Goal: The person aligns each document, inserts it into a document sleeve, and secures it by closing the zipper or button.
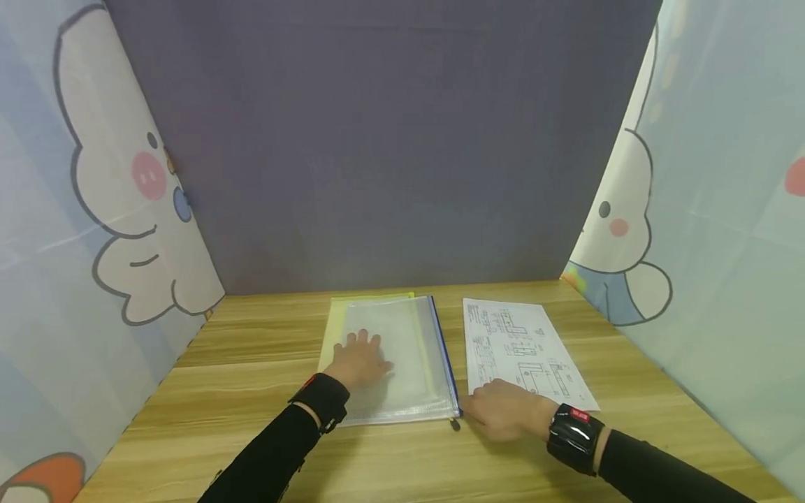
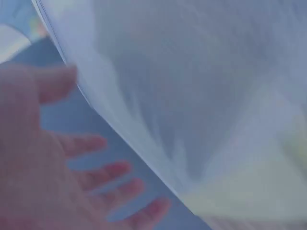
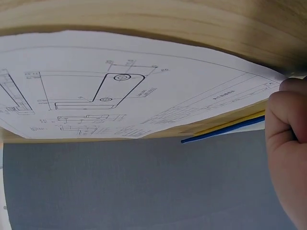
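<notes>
A clear zip pouch [image 1: 402,363] with a blue zip along its right side lies on the table, over a yellow folder [image 1: 335,325]. My left hand [image 1: 360,361] rests on the pouch, fingers spread and palm down. At the pouch's near right corner, my right hand [image 1: 506,411] has its fingers curled and pinches the zip's end. A dark zip pull [image 1: 455,424] hangs out just beside its fingertips. In the right wrist view the blue zip edge [image 3: 225,128] runs towards the curled fingers [image 3: 283,115], whose tips are hidden.
A white sheet with technical drawings [image 1: 522,349] lies right of the pouch, its near edge partly behind my right hand. The wooden table [image 1: 251,377] ends at a grey cloth backdrop [image 1: 390,154]. Curtains with cartoon figures [image 1: 119,181] stand on both sides.
</notes>
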`<action>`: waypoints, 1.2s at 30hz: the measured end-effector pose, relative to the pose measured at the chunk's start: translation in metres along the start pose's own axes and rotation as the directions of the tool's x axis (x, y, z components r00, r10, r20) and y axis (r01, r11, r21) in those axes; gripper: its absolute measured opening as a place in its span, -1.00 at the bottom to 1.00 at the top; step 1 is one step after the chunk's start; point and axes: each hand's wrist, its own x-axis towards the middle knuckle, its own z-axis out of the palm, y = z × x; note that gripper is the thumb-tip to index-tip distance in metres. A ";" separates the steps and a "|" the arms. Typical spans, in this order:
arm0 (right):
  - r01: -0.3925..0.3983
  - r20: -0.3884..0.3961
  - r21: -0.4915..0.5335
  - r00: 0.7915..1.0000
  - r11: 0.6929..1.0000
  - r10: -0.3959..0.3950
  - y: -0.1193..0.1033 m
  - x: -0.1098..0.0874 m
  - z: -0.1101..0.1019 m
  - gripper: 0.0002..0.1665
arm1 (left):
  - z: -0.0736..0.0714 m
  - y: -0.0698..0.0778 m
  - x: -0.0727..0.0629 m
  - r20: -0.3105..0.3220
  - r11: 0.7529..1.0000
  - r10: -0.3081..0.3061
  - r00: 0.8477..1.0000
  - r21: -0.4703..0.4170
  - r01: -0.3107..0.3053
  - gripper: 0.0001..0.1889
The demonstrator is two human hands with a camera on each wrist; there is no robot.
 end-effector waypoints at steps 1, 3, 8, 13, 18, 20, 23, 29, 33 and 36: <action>0.002 -0.001 -0.010 1.000 1.000 -0.002 -0.001 0.000 0.000 -0.84 | 0.001 0.007 -0.002 0.029 0.999 0.041 0.999 -0.008 -0.041 -0.26; 0.000 0.002 -0.023 1.000 1.000 0.000 -0.001 0.000 0.000 -0.85 | 0.005 0.019 -0.006 0.082 0.994 0.108 0.991 -0.033 -0.106 -0.14; 0.011 0.001 -0.059 1.000 0.998 -0.011 -0.002 0.001 -0.001 -0.89 | 0.010 0.041 -0.013 0.141 0.988 0.154 0.978 -0.050 -0.148 0.04; 0.012 -0.003 -0.076 1.000 0.997 -0.012 0.000 0.002 0.002 -0.89 | 0.013 0.052 -0.010 0.177 0.988 0.150 0.973 -0.072 -0.139 0.13; 0.024 -0.012 -0.082 1.000 0.996 -0.025 0.000 0.002 0.001 -0.88 | 0.019 0.058 -0.008 0.208 0.990 0.131 0.969 -0.073 -0.118 0.18; 0.028 -0.013 -0.093 0.999 0.995 -0.029 0.000 0.002 0.000 -0.88 | 0.021 0.059 -0.008 0.214 0.992 0.118 0.970 -0.063 -0.107 0.19; 0.020 -0.019 -0.109 1.000 0.994 -0.022 -0.001 0.002 -0.003 -0.84 | 0.022 0.060 -0.009 0.217 0.994 0.109 0.970 -0.054 -0.099 0.21; 0.034 -0.062 -0.153 0.997 0.988 -0.044 -0.002 0.007 -0.010 -0.70 | 0.022 0.062 -0.010 0.220 0.995 0.101 0.970 -0.034 -0.096 0.19; 0.047 -0.069 -0.156 0.996 0.987 -0.058 -0.003 0.008 -0.012 -0.70 | 0.022 0.062 -0.009 0.225 0.995 0.095 0.970 -0.028 -0.091 0.18; 0.053 -0.072 -0.157 0.995 0.986 -0.065 -0.003 0.009 -0.011 -0.71 | 0.022 0.062 -0.009 0.230 0.996 0.092 0.969 -0.020 -0.090 0.19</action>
